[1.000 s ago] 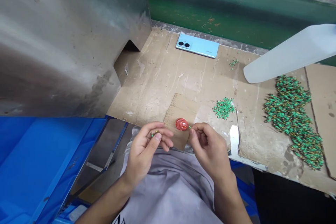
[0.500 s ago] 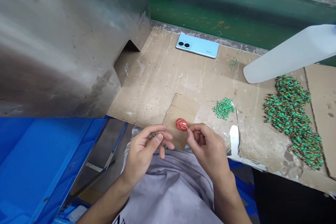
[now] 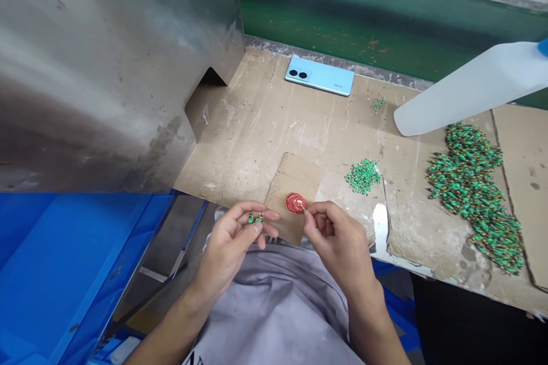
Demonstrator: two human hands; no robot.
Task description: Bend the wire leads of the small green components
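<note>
Dish, red and glossy [image 3: 287, 205], sitting on a cardboard scrap [image 3: 295, 169]

The right hand [image 3: 340, 234] is pinching a tiny piece [image 3: 303, 207] at the dish's right edge. The left hand [image 3: 231, 242], loosely curled, is cradling small green-and-gold pieces [image 3: 251, 218] near its thumb. On the desk [image 3: 252, 131], a small green heap [image 3: 363, 177] is lying right of the scrap, a larger heap [image 3: 475, 194] farther right.
</note>
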